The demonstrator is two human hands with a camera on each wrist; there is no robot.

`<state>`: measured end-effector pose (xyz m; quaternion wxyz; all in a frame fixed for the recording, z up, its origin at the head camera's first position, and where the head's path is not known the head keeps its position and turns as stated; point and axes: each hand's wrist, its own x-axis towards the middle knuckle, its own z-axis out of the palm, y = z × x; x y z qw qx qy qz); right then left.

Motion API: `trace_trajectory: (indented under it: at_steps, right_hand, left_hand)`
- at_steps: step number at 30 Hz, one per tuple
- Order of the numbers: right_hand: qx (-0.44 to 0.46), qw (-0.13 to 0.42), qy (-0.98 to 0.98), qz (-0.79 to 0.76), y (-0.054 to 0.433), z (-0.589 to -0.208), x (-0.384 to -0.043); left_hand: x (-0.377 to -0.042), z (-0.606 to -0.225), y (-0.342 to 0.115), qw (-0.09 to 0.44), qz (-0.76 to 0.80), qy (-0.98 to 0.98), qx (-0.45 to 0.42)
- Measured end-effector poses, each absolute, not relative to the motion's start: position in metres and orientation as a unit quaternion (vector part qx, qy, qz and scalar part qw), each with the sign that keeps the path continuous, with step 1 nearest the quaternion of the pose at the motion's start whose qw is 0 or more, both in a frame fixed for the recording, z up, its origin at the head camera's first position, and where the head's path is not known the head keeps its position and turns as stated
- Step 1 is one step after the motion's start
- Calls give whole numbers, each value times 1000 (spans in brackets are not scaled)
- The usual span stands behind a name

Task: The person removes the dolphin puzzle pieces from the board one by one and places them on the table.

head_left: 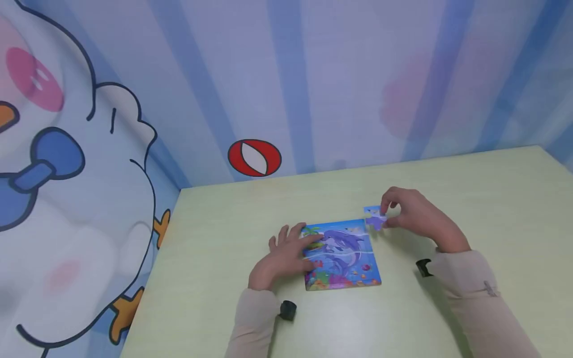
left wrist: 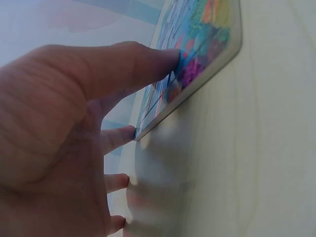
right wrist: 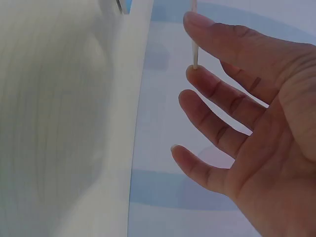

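A dolphin jigsaw puzzle [head_left: 342,258] with a sea scene lies flat on the table in the head view. Over its left side rests my left hand [head_left: 288,253], fingers spread, thumb and forefinger on the picture. In the left wrist view the thumb [left wrist: 165,61] touches the puzzle's face [left wrist: 197,49] near its edge, and other fingertips reach the table. Just past the puzzle's upper right corner, my right hand [head_left: 412,214] pinches a loose blue and purple puzzle piece [head_left: 374,219]. The right wrist view shows this piece [right wrist: 195,49] edge-on between thumb and fingertips.
The pale wooden table [head_left: 215,238] meets a striped blue wall [head_left: 340,89] at the back. A large cartoon bird [head_left: 89,238] covers the wall on the left. Dark wrist cameras show at the left sleeve [head_left: 288,310] and right sleeve [head_left: 465,273].
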<state>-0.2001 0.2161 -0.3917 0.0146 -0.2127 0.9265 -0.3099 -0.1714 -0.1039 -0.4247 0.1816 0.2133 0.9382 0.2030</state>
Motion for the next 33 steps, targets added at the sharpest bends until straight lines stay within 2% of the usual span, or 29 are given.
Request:
trace_trajectory:
  at_steps: [33]
  right_hand:
    - [-116,57,940,-315,283,-392,-193]
  left_hand:
    - [-172,-425,-108,174,227,932,224]
